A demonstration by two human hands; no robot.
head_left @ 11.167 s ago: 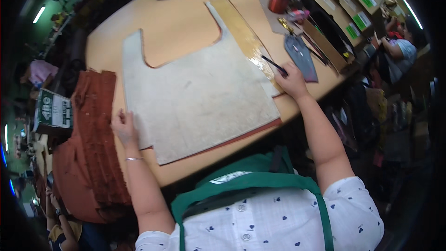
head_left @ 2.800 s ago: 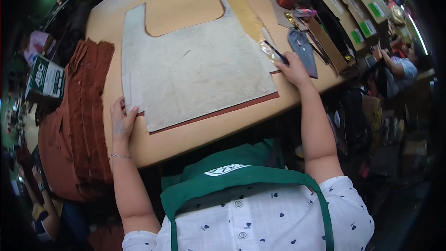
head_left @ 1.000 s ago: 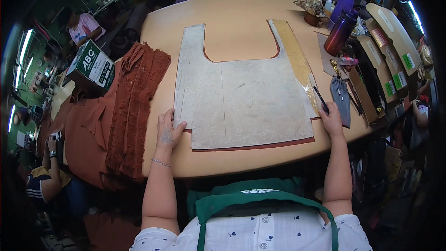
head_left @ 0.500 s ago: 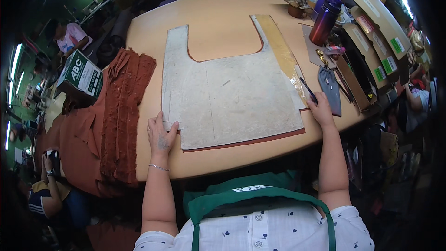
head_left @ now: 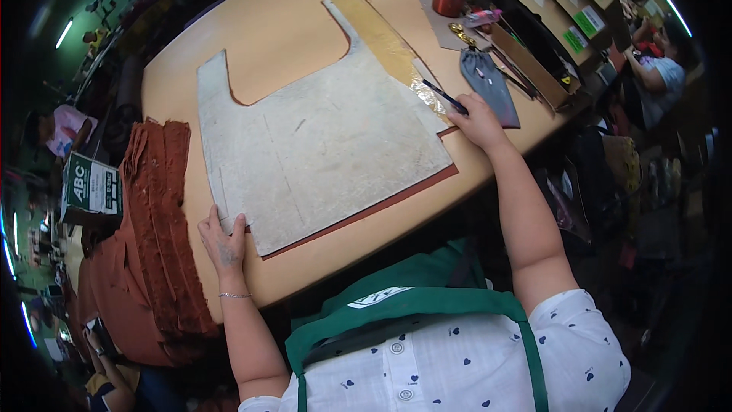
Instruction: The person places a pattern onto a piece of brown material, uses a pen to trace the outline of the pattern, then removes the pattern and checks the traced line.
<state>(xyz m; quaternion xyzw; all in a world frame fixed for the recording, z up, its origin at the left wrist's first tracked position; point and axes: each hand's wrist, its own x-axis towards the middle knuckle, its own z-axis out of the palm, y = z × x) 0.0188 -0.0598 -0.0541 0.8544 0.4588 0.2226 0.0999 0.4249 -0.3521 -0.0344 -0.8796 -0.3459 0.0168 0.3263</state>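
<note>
The work piece, a pale grey U-necked template, lies flat at the centre of the frame on the tan table. A reddish-brown sheet lies beneath it, exposed as a narrow margin along the lower edge.

Left hand: positioned at the template's lower-left corner, thumb and index finger spread apart, no tool held. Right hand: closed around a dark pen, which slants up and left over the shiny end of the gold strip on the template's right side. Contact between the pen's far end and the surface cannot be confirmed from this angle.

Step in hand, as judged: steadying the template at left with the pen at its right edge. Any further pen stroke there would call for light left-hand pressure, keeping template and sheet aligned. A grey pouch lies near the right hand.
</note>
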